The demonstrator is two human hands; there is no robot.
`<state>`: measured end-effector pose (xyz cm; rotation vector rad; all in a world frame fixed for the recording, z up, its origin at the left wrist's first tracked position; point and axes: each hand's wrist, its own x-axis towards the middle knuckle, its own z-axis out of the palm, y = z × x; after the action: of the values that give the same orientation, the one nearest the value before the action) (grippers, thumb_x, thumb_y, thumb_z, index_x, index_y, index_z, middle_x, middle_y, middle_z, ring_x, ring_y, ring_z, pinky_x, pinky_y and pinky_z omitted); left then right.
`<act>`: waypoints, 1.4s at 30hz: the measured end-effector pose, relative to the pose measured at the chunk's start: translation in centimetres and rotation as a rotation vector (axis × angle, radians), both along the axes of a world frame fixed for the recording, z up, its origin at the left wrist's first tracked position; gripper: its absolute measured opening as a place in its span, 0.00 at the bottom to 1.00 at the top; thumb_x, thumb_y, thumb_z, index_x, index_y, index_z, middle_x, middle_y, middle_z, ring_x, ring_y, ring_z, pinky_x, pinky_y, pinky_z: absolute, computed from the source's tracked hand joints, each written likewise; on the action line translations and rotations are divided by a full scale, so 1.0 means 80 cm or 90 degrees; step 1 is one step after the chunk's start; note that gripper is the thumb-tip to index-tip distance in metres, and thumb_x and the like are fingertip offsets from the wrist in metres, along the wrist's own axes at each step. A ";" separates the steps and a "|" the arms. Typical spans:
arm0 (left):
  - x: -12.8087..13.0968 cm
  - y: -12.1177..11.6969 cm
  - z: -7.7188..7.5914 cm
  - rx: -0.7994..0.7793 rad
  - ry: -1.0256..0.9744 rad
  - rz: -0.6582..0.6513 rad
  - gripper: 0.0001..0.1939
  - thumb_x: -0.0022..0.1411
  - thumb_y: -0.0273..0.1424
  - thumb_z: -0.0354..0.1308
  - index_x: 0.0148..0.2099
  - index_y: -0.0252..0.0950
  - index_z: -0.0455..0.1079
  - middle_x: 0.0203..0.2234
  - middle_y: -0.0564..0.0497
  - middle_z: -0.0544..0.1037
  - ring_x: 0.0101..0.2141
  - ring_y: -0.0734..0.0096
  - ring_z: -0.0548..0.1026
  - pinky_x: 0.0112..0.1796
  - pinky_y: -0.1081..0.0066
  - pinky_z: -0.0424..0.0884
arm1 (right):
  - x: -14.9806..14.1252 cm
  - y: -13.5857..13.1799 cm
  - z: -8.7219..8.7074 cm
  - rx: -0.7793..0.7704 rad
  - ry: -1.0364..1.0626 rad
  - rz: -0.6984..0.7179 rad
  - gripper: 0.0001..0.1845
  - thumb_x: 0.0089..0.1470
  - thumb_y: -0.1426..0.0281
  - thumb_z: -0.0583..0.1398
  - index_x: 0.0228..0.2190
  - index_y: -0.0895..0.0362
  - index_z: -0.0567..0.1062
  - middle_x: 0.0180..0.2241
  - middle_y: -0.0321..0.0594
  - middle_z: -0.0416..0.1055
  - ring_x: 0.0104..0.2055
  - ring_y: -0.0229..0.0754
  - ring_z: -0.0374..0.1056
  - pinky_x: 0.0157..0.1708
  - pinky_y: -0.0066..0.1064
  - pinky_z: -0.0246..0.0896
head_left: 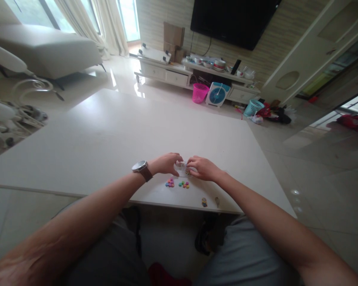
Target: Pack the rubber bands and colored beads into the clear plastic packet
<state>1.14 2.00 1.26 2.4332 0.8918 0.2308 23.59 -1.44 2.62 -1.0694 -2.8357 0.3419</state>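
Observation:
My left hand (167, 163), with a watch (141, 167) on the wrist, curls its thumb and fingers around the left side of a small clear plastic container (181, 171). At the container's right side are the bent fingers of my right hand (205, 168). What those fingers hold, if anything, is too small to make out. Just in front of the container lie a cluster of small pink, purple and orange pieces (170, 182) and a group of green, yellow and pink pieces (184, 184). Nearer the table edge are a flat yellow-and-blue cartoon figure (204, 202) and a small greyish object (217, 201).
The white table (131, 135) has its front edge just above my knees. Beyond it, a low cabinet (176, 78) carries dishes. A pink basket (200, 93), a blue-and-white fan (217, 94) and a light blue basket (253, 107) stand on the floor.

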 end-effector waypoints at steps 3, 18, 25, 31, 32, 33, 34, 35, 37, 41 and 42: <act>0.000 0.000 0.000 0.005 0.007 -0.004 0.22 0.45 0.33 0.69 0.44 0.36 0.73 0.39 0.49 0.76 0.40 0.64 0.75 0.41 0.70 0.67 | 0.003 0.001 0.001 0.013 -0.008 -0.012 0.10 0.58 0.71 0.58 0.38 0.57 0.79 0.41 0.43 0.72 0.42 0.43 0.65 0.42 0.32 0.59; -0.001 0.001 -0.003 0.006 0.007 -0.001 0.23 0.45 0.35 0.68 0.45 0.36 0.73 0.40 0.49 0.76 0.40 0.64 0.74 0.41 0.70 0.67 | 0.005 0.000 0.005 0.012 -0.016 -0.062 0.08 0.58 0.69 0.58 0.35 0.57 0.78 0.38 0.42 0.67 0.38 0.40 0.63 0.37 0.30 0.55; -0.001 0.000 -0.002 0.014 -0.003 -0.015 0.21 0.46 0.35 0.68 0.44 0.38 0.73 0.38 0.50 0.76 0.41 0.64 0.74 0.40 0.70 0.67 | -0.003 -0.006 0.012 -0.082 0.042 0.073 0.05 0.49 0.75 0.62 0.29 0.56 0.79 0.37 0.39 0.71 0.36 0.38 0.65 0.35 0.28 0.56; -0.001 0.002 -0.004 0.021 0.006 -0.016 0.22 0.46 0.36 0.68 0.45 0.37 0.72 0.39 0.49 0.76 0.41 0.63 0.74 0.41 0.69 0.66 | -0.013 -0.014 0.012 -0.146 -0.019 0.105 0.04 0.51 0.70 0.65 0.31 0.54 0.82 0.31 0.37 0.76 0.28 0.35 0.64 0.30 0.27 0.51; -0.001 0.001 -0.003 0.020 0.010 -0.014 0.22 0.46 0.36 0.69 0.45 0.37 0.73 0.39 0.49 0.76 0.41 0.63 0.74 0.41 0.69 0.66 | -0.014 -0.015 0.011 -0.143 -0.026 0.103 0.05 0.52 0.69 0.65 0.31 0.54 0.82 0.31 0.37 0.76 0.28 0.35 0.64 0.29 0.28 0.51; -0.001 0.001 -0.002 0.018 0.015 -0.012 0.22 0.46 0.36 0.69 0.45 0.36 0.73 0.39 0.49 0.76 0.41 0.63 0.74 0.41 0.69 0.66 | -0.014 -0.016 0.009 -0.140 -0.032 0.102 0.05 0.52 0.69 0.65 0.31 0.53 0.83 0.30 0.37 0.76 0.28 0.35 0.63 0.29 0.28 0.50; -0.001 0.001 -0.001 0.017 0.018 -0.010 0.22 0.46 0.36 0.69 0.45 0.36 0.73 0.39 0.49 0.76 0.41 0.63 0.74 0.41 0.69 0.66 | -0.015 -0.016 0.008 -0.138 -0.037 0.100 0.05 0.52 0.68 0.65 0.31 0.53 0.83 0.29 0.37 0.76 0.27 0.35 0.63 0.28 0.28 0.50; -0.001 0.000 0.000 0.016 0.020 -0.009 0.22 0.46 0.36 0.69 0.45 0.36 0.73 0.39 0.49 0.76 0.41 0.63 0.74 0.41 0.69 0.66 | -0.015 -0.016 0.007 -0.137 -0.039 0.098 0.06 0.53 0.68 0.65 0.31 0.53 0.83 0.29 0.37 0.76 0.28 0.36 0.63 0.28 0.28 0.49; -0.001 0.000 0.001 0.014 0.018 -0.011 0.23 0.46 0.36 0.69 0.45 0.37 0.73 0.39 0.49 0.76 0.41 0.63 0.74 0.41 0.69 0.66 | -0.015 -0.016 0.004 -0.139 -0.039 0.096 0.06 0.53 0.67 0.64 0.31 0.52 0.84 0.29 0.38 0.76 0.28 0.36 0.64 0.28 0.28 0.49; -0.001 0.000 0.001 0.009 0.018 -0.011 0.24 0.46 0.37 0.69 0.46 0.36 0.72 0.39 0.49 0.76 0.40 0.63 0.74 0.41 0.70 0.66 | -0.017 -0.017 -0.001 -0.141 -0.033 0.091 0.07 0.54 0.67 0.64 0.32 0.52 0.84 0.31 0.39 0.77 0.29 0.36 0.64 0.29 0.27 0.50; -0.001 0.000 0.001 0.009 0.020 -0.011 0.23 0.46 0.37 0.69 0.46 0.36 0.72 0.38 0.49 0.76 0.40 0.63 0.74 0.41 0.70 0.66 | -0.018 -0.017 -0.002 -0.139 -0.032 0.089 0.07 0.53 0.67 0.64 0.31 0.52 0.84 0.30 0.39 0.77 0.29 0.36 0.64 0.29 0.27 0.50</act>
<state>1.05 2.04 1.35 2.4636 0.8849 0.1943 22.18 -2.82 2.50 -0.9266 -2.9791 0.6579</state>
